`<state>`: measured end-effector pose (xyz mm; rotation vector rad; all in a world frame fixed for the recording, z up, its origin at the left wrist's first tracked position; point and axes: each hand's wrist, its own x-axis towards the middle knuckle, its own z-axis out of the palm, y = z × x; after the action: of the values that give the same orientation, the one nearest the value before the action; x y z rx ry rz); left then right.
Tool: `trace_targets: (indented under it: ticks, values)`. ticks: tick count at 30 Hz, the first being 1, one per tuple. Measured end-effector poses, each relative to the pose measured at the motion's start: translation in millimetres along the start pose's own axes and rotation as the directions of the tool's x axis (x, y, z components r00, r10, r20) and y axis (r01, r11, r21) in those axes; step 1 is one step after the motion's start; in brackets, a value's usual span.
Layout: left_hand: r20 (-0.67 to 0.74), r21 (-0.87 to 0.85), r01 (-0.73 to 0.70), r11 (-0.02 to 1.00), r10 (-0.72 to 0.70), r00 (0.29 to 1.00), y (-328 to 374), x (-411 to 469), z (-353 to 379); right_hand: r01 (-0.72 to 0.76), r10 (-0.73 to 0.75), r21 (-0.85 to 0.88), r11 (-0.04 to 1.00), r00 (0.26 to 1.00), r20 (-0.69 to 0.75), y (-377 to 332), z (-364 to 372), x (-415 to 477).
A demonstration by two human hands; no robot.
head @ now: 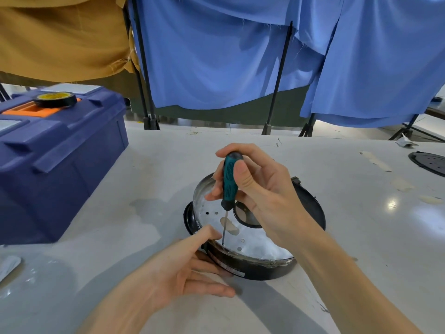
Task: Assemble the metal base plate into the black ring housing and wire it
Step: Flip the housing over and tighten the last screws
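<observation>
On the white counter (361, 237), near its middle, the black ring housing (252, 266) is seen with the metal base plate (255, 239) seated inside it. A teal-handled screwdriver (230, 179) is held upright by the right hand (260, 186), whose grip is clenched around the handle. The tip is set down near the plate's near-left edge, though no screw head can be made out there. The housing's near rim is steadied by the left hand (173, 268), its thumb laid on the rim and its fingers straight along the outer wall, so that grip is released rather than closed. Fastening the plate is judged to be the step in hand, and no wires are seen. For the next move, the tip must be kept square and the housing held firm. A blue toolbox (60, 165) stands at the left.
</observation>
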<state>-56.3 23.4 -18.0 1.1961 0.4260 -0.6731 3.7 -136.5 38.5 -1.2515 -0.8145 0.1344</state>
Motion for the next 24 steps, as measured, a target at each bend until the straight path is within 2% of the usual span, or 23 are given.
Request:
trace_targets:
  ticks: [5,11,13,18,20,21,22,23,24]
  values:
    - [-0.021,0.222,0.023,0.975,-0.019,1.000,3.5,-1.4,-2.0,0.039,-0.041,-0.039,0.998,0.998,-0.046,-2.2,4.1,-5.0]
    - [-0.102,0.388,0.132,0.912,-0.100,0.990,3.4,-1.9,-0.3,0.032,-0.034,-0.047,0.998,0.997,-0.063,-3.5,3.9,-8.6]
    - [-0.142,0.448,0.131,0.884,-0.074,0.987,5.5,-0.8,2.0,0.028,-0.031,-0.050,0.998,0.998,-0.063,-1.6,5.5,-9.6]
    - [-0.182,0.484,0.108,0.868,-0.020,0.983,7.1,-3.8,6.8,0.028,-0.031,-0.036,0.999,0.996,-0.082,0.0,7.7,-12.8]
    - [-0.246,0.470,0.133,0.873,-0.016,0.969,8.2,-5.8,9.1,0.044,-0.049,-0.068,0.997,0.996,-0.080,-0.6,7.4,-13.2]
    - [-0.299,0.490,0.116,0.864,0.042,0.953,9.6,-7.3,9.4,0.053,-0.061,-0.093,0.994,0.995,-0.079,-0.6,6.8,-13.4]
    - [-0.362,0.545,0.072,0.835,0.157,0.919,11.1,-8.5,8.5,0.061,-0.072,-0.129,0.990,0.994,-0.079,-0.9,6.4,-13.7]
    - [-0.417,0.626,0.009,0.779,0.325,0.849,13.0,-9.4,5.1,0.070,-0.086,-0.176,0.982,0.993,-0.083,-1.2,6.5,-13.9]
    - [-0.436,0.724,-0.060,0.687,0.524,0.732,15.0,-10.8,1.0,0.080,-0.104,-0.235,0.969,0.990,-0.093,-1.2,6.8,-14.1]
